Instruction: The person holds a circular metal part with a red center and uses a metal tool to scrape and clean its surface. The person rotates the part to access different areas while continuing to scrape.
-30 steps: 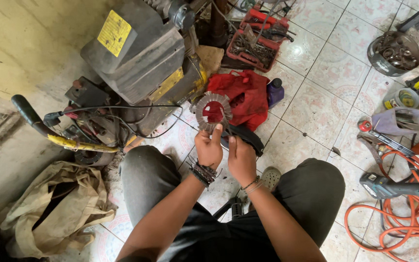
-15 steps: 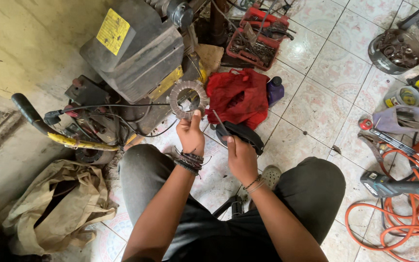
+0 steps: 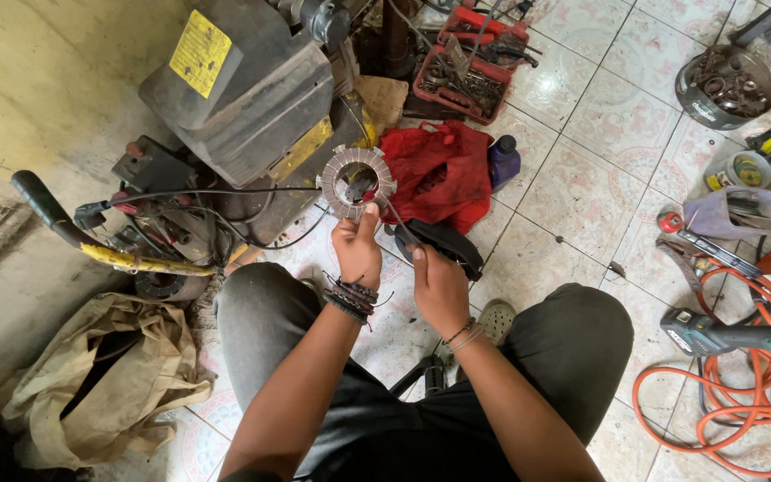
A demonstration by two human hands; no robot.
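Note:
My left hand [image 3: 358, 246] holds up a round grey metal ring with radial teeth [image 3: 356, 181] by its lower edge, in front of the dark engine block. My right hand [image 3: 435, 284] sits just right of it, fingers pinched on a thin wire [image 3: 394, 217] that runs up to the ring's centre. Beaded bracelets circle both wrists. My knees in dark trousers frame the hands.
A dark engine with a yellow label [image 3: 243, 89] stands ahead left. A red cloth [image 3: 439, 170], a purple bottle [image 3: 503, 161], a red tool tray [image 3: 466, 62], a black sandal [image 3: 443, 243], an orange hose [image 3: 742, 393], a power tool [image 3: 733, 337] and a tan sack [image 3: 109, 375] lie on the tiled floor.
My left hand has lifted the toothed ring up and left, away from the red cloth toward the engine. My right hand stayed low, following slightly with the wire.

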